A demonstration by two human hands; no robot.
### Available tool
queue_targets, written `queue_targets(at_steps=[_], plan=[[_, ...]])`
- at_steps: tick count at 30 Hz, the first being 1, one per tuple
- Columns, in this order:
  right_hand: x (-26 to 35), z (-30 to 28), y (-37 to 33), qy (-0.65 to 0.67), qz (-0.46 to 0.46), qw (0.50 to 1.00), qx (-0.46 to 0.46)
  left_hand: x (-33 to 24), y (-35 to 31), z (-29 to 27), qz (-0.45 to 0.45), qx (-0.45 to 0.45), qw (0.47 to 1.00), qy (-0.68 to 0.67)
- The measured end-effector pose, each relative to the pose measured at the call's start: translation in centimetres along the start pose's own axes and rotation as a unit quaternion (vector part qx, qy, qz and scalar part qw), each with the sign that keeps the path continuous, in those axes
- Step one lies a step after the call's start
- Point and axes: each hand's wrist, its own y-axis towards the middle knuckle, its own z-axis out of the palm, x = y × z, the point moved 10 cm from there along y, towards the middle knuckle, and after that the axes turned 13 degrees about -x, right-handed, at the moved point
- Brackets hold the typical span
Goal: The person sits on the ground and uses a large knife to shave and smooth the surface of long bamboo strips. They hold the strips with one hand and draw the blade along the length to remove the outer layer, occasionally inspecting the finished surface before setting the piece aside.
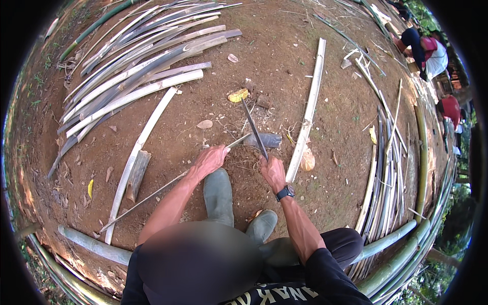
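Observation:
My left hand [211, 159] is closed round a thin bamboo strip [147, 200]. Its short end sticks out past my fingers near a short dark piece of wood [272, 141] on the ground, and its long end runs back under my left forearm. In my right hand [273, 174], with a dark watch [285, 192] on the wrist, I grip a long knife [252, 123], its handle mostly covered by my fingers. The blade points away from me, crossing in front of the dark piece. Whether the blade touches the strip I cannot tell.
Many split bamboo slats [152, 56] lie far left. Single slats lie on the left [140, 142] and right [309, 112]. A bundle of thin strips [386, 188] lies farther right, near bamboo poles [422, 152]. My green boots [218, 193] stand close. Another person [432, 56] sits far right.

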Motion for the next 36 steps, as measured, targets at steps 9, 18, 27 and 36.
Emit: queue_targets(at_steps=[9, 18, 27, 36], plan=[[1.6, -0.2, 0.9, -0.003, -0.032, 0.999, -0.002, 0.4, 0.5, -0.2, -0.039, 0.050, 0.996, -0.066], [1.3, 0.5, 0.6, -0.031, -0.040, 0.999, -0.006, -0.2, 0.8, -0.6, -0.013, 0.039, 0.998, -0.041], [1.3, 0.4, 0.4, -0.019, -0.007, 1.000, 0.012, 0.1, 0.4, -0.8, -0.034, 0.033, 0.996, -0.072], [5.3, -3.1, 1.5, 0.034, -0.026, 0.998, -0.050, 0.2, 0.9, 0.5, -0.042, 0.066, 0.994, -0.083]])
